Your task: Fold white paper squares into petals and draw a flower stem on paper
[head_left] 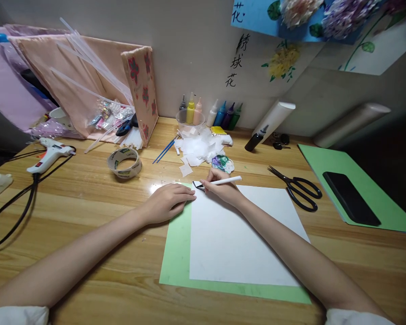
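Observation:
A white sheet of paper [237,234] lies on a light green sheet [177,253] on the wooden table. My right hand [223,189] is closed around a white pen [228,181], whose tip touches the white sheet's top left corner beside a small black mark. My left hand [167,203] rests palm down on the table and the green sheet's upper left edge, fingers stretched out and together, touching the paper corner.
Black scissors [296,187] lie right of the paper. A green mat [375,185] with a black phone [350,196] sits far right. Tape roll [124,162], glue gun [49,153] with cable, white paper scraps [198,149], paint bottles [219,115] and brushes [164,151] stand behind.

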`<action>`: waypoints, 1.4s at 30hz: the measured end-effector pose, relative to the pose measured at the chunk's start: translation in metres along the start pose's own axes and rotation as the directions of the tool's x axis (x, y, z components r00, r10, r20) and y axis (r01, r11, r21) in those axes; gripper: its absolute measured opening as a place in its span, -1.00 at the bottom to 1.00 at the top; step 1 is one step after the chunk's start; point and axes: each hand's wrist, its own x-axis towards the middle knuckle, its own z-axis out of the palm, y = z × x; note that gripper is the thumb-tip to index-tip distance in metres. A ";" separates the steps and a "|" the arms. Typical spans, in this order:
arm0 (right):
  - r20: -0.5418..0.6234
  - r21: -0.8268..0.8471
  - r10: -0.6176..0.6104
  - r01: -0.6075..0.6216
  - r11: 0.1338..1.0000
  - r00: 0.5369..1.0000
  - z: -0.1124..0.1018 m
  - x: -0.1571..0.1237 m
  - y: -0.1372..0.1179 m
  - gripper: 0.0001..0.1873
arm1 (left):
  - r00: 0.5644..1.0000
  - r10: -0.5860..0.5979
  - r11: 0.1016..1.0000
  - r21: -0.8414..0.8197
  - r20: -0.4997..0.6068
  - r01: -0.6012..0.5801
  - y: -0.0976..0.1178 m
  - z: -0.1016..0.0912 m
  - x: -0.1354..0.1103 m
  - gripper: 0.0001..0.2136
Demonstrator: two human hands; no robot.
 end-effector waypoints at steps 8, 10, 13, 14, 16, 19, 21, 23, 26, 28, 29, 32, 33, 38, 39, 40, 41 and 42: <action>0.005 -0.065 -0.023 0.023 0.998 1.000 -0.002 0.001 -0.001 -0.72 | 1.000 0.011 1.000 0.008 -0.007 -0.011 -0.001 0.001 0.000 -0.65; 0.008 -0.049 -0.033 0.033 0.998 0.999 -0.003 0.002 0.000 -0.72 | 1.000 0.017 1.000 0.007 -0.015 -0.017 -0.001 0.001 0.000 -0.65; -0.004 0.031 -0.026 0.026 0.999 1.000 -0.003 0.002 0.001 -0.72 | 1.000 0.024 1.000 0.007 -0.020 -0.023 -0.001 0.001 0.000 -0.64; -0.007 0.056 -0.017 0.018 0.998 1.000 -0.003 0.002 0.001 -0.72 | 1.000 0.024 1.000 0.006 -0.018 -0.024 -0.001 0.001 0.001 -0.64; -0.001 0.078 -0.006 0.006 0.997 1.000 -0.002 0.002 0.001 -0.73 | 1.000 0.021 1.000 0.006 -0.014 -0.021 -0.001 0.000 0.001 -0.64; 0.015 0.036 -0.015 0.015 0.999 1.000 -0.001 0.000 0.000 -0.73 | 1.000 0.013 1.000 0.006 -0.007 -0.013 0.000 0.000 0.001 -0.64; 0.016 0.006 -0.014 0.014 1.000 1.000 -0.001 0.000 0.000 -0.73 | 1.000 0.011 1.000 0.005 -0.006 -0.011 0.000 0.000 0.001 -0.63; 0.015 0.011 0.004 -0.004 1.000 1.000 -0.002 0.000 0.001 -0.72 | 1.000 0.012 1.000 0.003 -0.006 -0.012 0.000 0.000 0.001 -0.63; 0.009 0.037 0.025 -0.025 0.999 1.000 -0.001 0.000 0.003 -0.70 | 1.000 0.014 1.000 0.001 -0.011 -0.014 0.000 0.000 0.002 -0.63; 0.009 0.042 0.026 -0.027 0.999 1.000 -0.001 0.000 0.003 -0.70 | 1.000 0.014 1.000 0.003 -0.014 -0.014 0.000 0.000 0.002 -0.64; 0.010 0.042 0.024 -0.024 0.999 1.000 -0.001 0.001 0.003 -0.70 | 1.000 0.014 1.000 0.004 -0.016 -0.014 0.000 0.000 0.002 -0.64; 0.020 0.028 0.007 -0.008 1.000 1.000 -0.002 0.001 0.002 -0.71 | 1.000 0.017 1.000 0.007 -0.018 -0.016 0.000 0.001 0.002 -0.64; 0.024 0.026 0.003 -0.003 1.000 1.000 -0.002 0.001 0.002 -0.71 | 1.000 0.017 1.000 0.008 -0.017 -0.017 0.000 0.001 0.002 -0.64; 0.032 0.107 0.026 -0.029 0.994 0.999 -0.003 0.002 0.003 -0.68 | 1.000 0.014 1.000 0.010 -0.004 -0.014 -0.001 0.001 0.001 -0.64; 0.031 0.108 0.025 -0.028 0.994 0.999 -0.003 0.002 0.003 -0.68 | 1.000 0.015 1.000 0.008 -0.004 -0.015 -0.001 0.001 0.001 -0.64; 0.031 0.094 0.018 -0.021 0.995 0.999 -0.003 0.002 0.002 -0.69 | 1.000 0.016 1.000 0.007 -0.005 -0.016 -0.001 0.001 0.001 -0.64; 0.032 0.070 0.008 -0.011 0.997 0.999 -0.003 0.002 0.002 -0.70 | 1.000 0.015 1.000 0.006 -0.006 -0.015 -0.001 0.001 0.001 -0.64; 0.037 0.045 -0.002 0.000 0.999 0.999 -0.003 0.002 0.002 -0.71 | 1.000 0.014 1.000 0.004 -0.007 -0.014 -0.001 0.001 0.001 -0.64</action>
